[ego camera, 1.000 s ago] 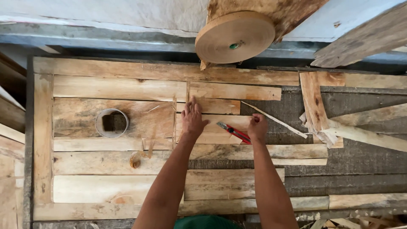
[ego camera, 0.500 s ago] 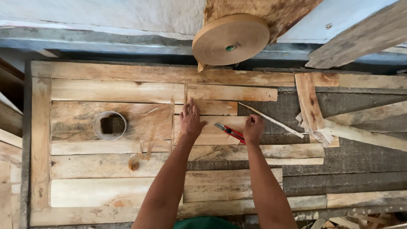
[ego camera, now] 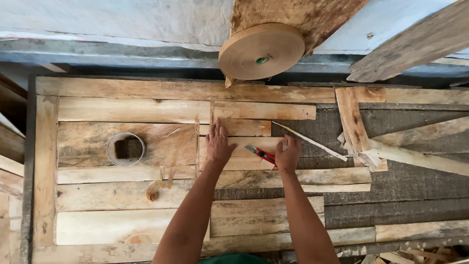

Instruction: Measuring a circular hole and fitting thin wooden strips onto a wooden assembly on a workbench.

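Head view: a short pale wooden board [ego camera: 244, 151] lies mid-bench among the other planks, and everything else sits around it. The left hand [ego camera: 217, 144] rests flat on its left end, fingers slightly spread and pressing down. The right hand [ego camera: 288, 155] is at the board's right end, fingers curled around a red-handled utility knife [ego camera: 261, 154] whose tip points left across the board; compared with a second ago the hands have barely shifted, so the board is still pinned and the knife still on it. Left of the board is a metal ring [ego camera: 126, 149]; above it, a roll of brown tape [ego camera: 261, 51]. No labels show.
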